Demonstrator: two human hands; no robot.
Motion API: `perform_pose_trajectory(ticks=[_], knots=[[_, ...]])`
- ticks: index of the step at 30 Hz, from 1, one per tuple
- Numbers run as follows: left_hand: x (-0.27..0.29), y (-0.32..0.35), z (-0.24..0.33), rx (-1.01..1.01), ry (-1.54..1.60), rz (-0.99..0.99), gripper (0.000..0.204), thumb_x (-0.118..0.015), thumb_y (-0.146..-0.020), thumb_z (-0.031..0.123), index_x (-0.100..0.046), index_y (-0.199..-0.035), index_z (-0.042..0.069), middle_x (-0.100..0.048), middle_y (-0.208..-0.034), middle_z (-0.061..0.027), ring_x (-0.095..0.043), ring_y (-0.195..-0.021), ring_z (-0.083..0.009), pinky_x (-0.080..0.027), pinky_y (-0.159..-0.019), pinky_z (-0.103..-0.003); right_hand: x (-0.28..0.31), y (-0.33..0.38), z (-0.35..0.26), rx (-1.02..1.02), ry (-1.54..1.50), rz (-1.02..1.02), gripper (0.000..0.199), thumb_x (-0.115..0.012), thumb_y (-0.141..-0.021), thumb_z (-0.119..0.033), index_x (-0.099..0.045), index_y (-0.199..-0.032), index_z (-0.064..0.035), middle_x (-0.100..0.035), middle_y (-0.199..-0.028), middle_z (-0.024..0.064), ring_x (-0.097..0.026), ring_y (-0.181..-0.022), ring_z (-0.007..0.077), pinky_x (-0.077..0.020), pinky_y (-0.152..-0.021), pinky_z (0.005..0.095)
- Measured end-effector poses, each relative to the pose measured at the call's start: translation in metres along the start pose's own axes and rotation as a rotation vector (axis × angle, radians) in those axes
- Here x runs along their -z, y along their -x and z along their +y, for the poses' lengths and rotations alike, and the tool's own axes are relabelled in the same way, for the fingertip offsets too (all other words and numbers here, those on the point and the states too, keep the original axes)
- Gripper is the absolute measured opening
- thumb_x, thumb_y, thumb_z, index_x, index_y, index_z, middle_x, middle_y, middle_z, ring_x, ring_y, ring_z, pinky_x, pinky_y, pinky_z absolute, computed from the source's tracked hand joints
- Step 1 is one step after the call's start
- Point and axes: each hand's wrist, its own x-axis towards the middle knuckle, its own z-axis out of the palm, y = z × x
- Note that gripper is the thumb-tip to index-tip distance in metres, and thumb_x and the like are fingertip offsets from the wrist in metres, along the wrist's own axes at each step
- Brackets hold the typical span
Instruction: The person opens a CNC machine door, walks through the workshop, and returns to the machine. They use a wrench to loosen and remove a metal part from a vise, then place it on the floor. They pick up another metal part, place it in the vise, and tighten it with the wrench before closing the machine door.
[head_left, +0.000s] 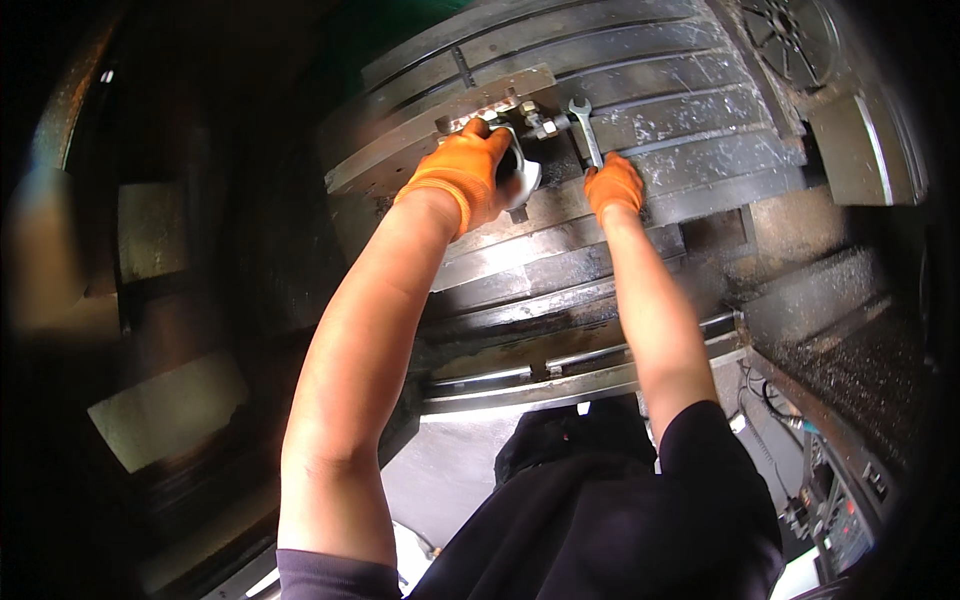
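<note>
My left hand (pixel 458 178), in an orange work glove, is closed on a shiny, curved metal part (pixel 528 184) that looks ring-shaped. The glove hides much of this part, which sits against a metal fixture plate (pixel 400 148) on a slotted machine table. To the right, my right hand (pixel 613 188), gloved the same way, is wrapped round the lower handle of an open-end wrench (pixel 587 128). The wrench's jaw points away from me, over the table. Between the hands, at the far side, stands a clamping bolt with nuts (pixel 543 126).
The machine table (pixel 680 160) has long T-slots and scattered metal chips. A round slotted chuck or plate (pixel 785 40) is at the far right. Nearer me run a metal rail (pixel 480 380) and the enclosure's edge. A control panel (pixel 845 525) is at lower right.
</note>
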Motion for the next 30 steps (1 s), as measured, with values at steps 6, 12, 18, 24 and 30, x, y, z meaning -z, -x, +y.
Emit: perform_pose_trajectory(ticks=[6, 12, 18, 24, 30], knots=[[-0.005, -0.003, -0.003, -0.023, 0.015, 0.029, 0.047, -0.066, -0.088, 0.029, -0.053, -0.131, 0.014, -0.048, -0.137, -0.0202, -0.053, -0.124, -0.0414, -0.050, -0.098, -0.048, -0.037, -0.067, 0.004, -0.005, 0.169, -0.194, 0.030, -0.068, -0.085, -0.023, -0.070, -0.108, -0.0051, -0.070, -0.115, 0.0214, -0.066, -0.112, 0.0377, -0.0561, -0.091, 0.0457], [-0.012, -0.003, -0.011, -0.021, -0.023, 0.119, 0.042, -0.064, -0.089, 0.031, -0.056, -0.127, 0.015, -0.051, -0.132, -0.0197, -0.056, -0.121, -0.0409, -0.048, -0.101, -0.047, -0.025, -0.074, 0.021, 0.090, 0.108, -0.250, 0.043, -0.065, -0.084, -0.030, -0.066, -0.115, -0.0006, -0.067, -0.116, 0.0280, -0.064, -0.112, 0.0437, -0.0520, -0.094, 0.0474], [-0.019, -0.007, -0.021, -0.107, 0.027, 0.163, 0.037, -0.065, -0.087, 0.030, -0.062, -0.118, 0.009, -0.053, -0.128, -0.0204, -0.059, -0.117, -0.0392, -0.050, -0.098, -0.046, 0.036, -0.047, 0.091, 0.357, -0.080, 0.057, 0.050, -0.057, -0.093, -0.037, -0.059, -0.130, -0.0034, -0.063, -0.129, 0.0225, -0.060, -0.117, 0.0426, -0.0473, -0.102, 0.0442], [-0.016, 0.001, -0.020, -0.046, 0.072, 0.122, 0.039, -0.069, -0.085, 0.033, -0.065, -0.117, 0.011, -0.052, -0.132, -0.0145, -0.055, -0.122, -0.0367, -0.049, -0.101, -0.046, 0.215, 0.062, 0.048, 0.720, 0.286, -0.209, 0.043, -0.058, -0.093, -0.014, -0.056, -0.136, -0.0133, -0.065, -0.119, 0.0169, -0.062, -0.106, 0.0396, -0.0489, -0.094, 0.0471], [-0.020, -0.006, -0.029, -0.032, 0.072, 0.147, 0.040, -0.074, -0.080, 0.032, -0.068, -0.115, 0.012, -0.052, -0.136, -0.0113, -0.058, -0.120, -0.0366, -0.052, -0.097, -0.046, 0.247, 0.128, -0.091, 0.777, 1.003, -0.448, 0.053, -0.060, -0.082, 0.005, -0.057, -0.133, -0.0098, -0.066, -0.120, 0.0173, -0.063, -0.113, 0.0354, -0.0523, -0.094, 0.0434]])
